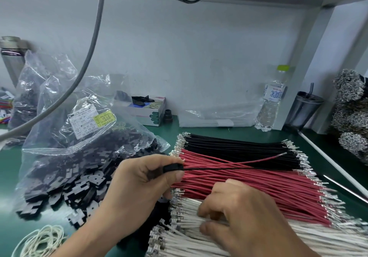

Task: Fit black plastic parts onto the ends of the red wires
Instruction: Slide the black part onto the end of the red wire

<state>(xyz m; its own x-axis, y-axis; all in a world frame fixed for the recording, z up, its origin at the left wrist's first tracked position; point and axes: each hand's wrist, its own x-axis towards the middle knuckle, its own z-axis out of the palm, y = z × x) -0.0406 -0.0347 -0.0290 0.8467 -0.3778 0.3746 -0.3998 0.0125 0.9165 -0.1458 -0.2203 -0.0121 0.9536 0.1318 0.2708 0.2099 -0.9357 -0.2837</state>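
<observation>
Fingers of the left hand (139, 179) pinch a black plastic part (172, 167) with wires at frame centre, while the right hand (245, 219) curls into white wires (199, 234).

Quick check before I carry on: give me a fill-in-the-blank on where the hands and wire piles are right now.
1. The left hand holds a black plastic part with a red and a ____ wire running out of it.
2. The right hand rests on the pile of ____ wires.
3. The red wires lie between the white pile and the ____ pile.
4. The loose black parts spill from a clear ____.

Missing words: black; white; black; bag
</observation>
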